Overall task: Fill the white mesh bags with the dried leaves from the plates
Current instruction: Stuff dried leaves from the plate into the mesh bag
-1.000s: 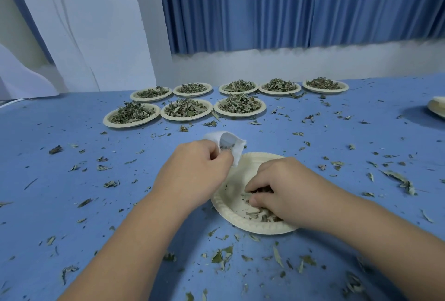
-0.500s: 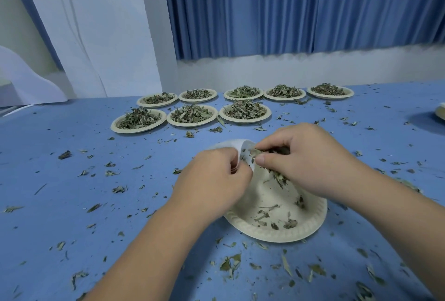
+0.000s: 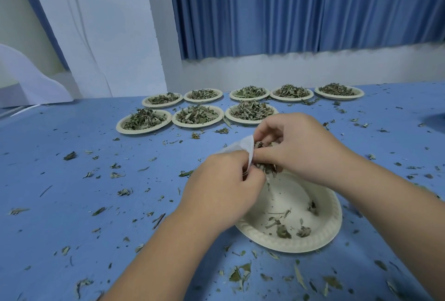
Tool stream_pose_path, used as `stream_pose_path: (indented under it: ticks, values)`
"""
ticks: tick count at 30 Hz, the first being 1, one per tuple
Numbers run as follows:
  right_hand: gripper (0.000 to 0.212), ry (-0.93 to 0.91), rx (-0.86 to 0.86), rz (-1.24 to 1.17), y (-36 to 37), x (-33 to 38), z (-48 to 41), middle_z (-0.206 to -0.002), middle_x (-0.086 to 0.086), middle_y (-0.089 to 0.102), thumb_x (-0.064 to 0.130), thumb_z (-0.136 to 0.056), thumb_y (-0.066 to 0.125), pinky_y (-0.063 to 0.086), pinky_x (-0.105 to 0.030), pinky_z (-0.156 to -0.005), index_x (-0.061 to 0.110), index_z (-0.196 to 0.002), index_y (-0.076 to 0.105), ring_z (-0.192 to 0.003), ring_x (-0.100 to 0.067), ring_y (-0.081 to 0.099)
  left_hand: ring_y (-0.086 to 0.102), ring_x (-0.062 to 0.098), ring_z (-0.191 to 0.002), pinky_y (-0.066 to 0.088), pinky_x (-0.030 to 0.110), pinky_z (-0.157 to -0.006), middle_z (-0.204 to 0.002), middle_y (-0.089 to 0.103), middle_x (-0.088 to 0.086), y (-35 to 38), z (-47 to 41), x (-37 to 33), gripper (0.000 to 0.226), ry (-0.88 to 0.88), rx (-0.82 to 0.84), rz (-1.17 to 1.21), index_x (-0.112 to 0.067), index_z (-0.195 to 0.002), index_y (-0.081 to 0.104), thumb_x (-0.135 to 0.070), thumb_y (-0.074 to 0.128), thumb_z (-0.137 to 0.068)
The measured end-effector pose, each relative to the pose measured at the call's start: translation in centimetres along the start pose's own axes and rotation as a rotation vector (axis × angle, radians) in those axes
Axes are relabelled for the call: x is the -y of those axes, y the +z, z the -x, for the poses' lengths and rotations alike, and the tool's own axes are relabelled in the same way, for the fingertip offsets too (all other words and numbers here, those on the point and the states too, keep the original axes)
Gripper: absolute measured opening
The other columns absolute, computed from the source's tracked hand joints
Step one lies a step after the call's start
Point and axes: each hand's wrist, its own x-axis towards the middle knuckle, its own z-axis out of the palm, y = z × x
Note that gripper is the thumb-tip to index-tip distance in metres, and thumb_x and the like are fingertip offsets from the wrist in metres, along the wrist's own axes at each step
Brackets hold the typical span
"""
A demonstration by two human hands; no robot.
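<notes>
The left hand [image 3: 224, 180] has its fingers curled and pinches the edge of the white mesh bag [image 3: 243, 146], holding the bag's mouth toward the right. The right hand [image 3: 296, 146] has its fingers curled around a clump of dried leaves [image 3: 267, 168], which it presses against the bag's mouth. Both hands are above the far rim of the near plate [image 3: 289, 192]. How much the bag holds cannot be determined.

Surroundings:
- The near plate rests on the blue table [image 3: 72, 204], under the right forearm. A few leaf pieces lie in its near half.
- Eight filled plates [image 3: 143, 132] stand beyond the hands in two rows, three in front and five behind. The right plate of the front row lies just behind the right hand's knuckles. Its near rim is partly hidden by them.
- Loose leaf fragments [image 3: 238, 274] are scattered across the table, most densely in front of the near plate.

Edges and open room:
- The table's far edge meets a pale wall below a blue curtain [image 3: 289, 7].
- A white panel [image 3: 108, 23] stands behind the far left corner.
- The left part of the table carries fragments only.
- The strip between the hands and the filled plates is narrow.
</notes>
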Motion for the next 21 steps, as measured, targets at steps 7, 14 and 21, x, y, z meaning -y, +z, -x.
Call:
stream_pose_path:
  ticks: [7, 14, 21]
  values:
    - [0.009, 0.046, 0.070, -0.221, -1.2, 0.4, 0.3, -0.069, 0.003, 0.072, 0.008, -0.079, 0.074, 0.056, -0.019, -0.065, 0.016, -0.082, 0.073, -0.058, -0.014, 0.070, 0.038, 0.012, -0.047, 0.028, 0.026, -0.045, -0.051, 0.043, -0.002, 0.2, -0.1, 0.0, 0.032, -0.003, -0.015, 0.001, -0.016, -0.058, 0.040, -0.032, 0.049, -0.084]
    - [0.002, 0.067, 0.025, -0.236, -0.5, 0.7, 0.6, -0.071, -0.005, 0.073, 0.010, -0.082, 0.073, 0.055, -0.018, -0.061, 0.011, -0.081, 0.071, -0.059, -0.015, 0.070, 0.036, 0.012, -0.045, 0.026, 0.026, -0.046, -0.049, 0.044, -0.006, 0.3, -0.1, 0.1, 0.033, -0.017, -0.026, 0.030, -0.015, -0.058, 0.042, -0.033, 0.051, -0.085]
    - [0.020, 0.072, 0.054, -0.404, -1.1, 0.9, 0.8, -0.075, -0.005, 0.071, -0.008, -0.080, 0.069, 0.055, -0.015, -0.061, 0.009, -0.092, 0.070, -0.062, -0.012, 0.070, 0.031, 0.013, -0.045, 0.027, 0.028, -0.045, -0.048, 0.041, -0.007, 0.2, -0.2, 0.1, 0.030, -0.039, -0.040, 0.086, -0.016, -0.057, 0.036, -0.036, 0.046, -0.077]
